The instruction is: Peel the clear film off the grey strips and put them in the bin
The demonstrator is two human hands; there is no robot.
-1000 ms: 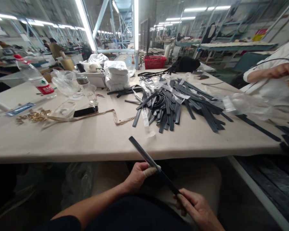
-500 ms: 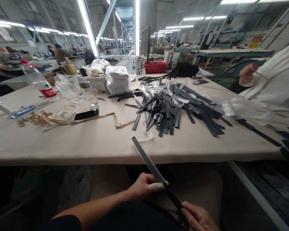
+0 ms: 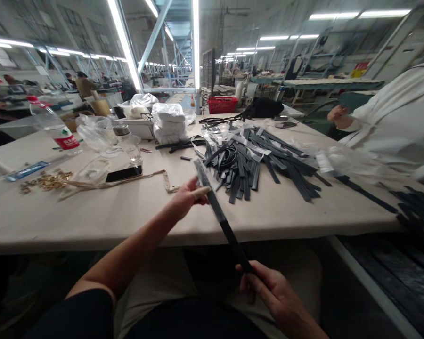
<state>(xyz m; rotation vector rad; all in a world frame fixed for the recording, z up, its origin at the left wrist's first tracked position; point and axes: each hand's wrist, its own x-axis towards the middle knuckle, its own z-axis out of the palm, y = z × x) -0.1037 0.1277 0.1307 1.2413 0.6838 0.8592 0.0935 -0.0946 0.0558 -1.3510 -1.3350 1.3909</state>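
A long dark flat strip (image 3: 229,234) slants between my hands, its upper part wrapped in clear film. My left hand (image 3: 192,194), with a pale cover on one finger, grips it near the far end, above the table. Lower down, my right hand (image 3: 265,285) is closed round the near end, in front of the table edge. Just beyond the strip's tip lies a heap of similar dark strips (image 3: 245,174), mixed with bits of white film.
On the left of the table (image 3: 127,221) are a phone (image 3: 124,173), gold metal pieces (image 3: 53,180), a glass jar (image 3: 130,146) and a large bottle (image 3: 61,134). A person in white (image 3: 395,122) is at the right. A red basket (image 3: 222,104) stands behind.
My left hand has slid up the strip toward its far end and out over the table. My right hand still holds the near end, now slightly higher. The strip has risen and moved forward.
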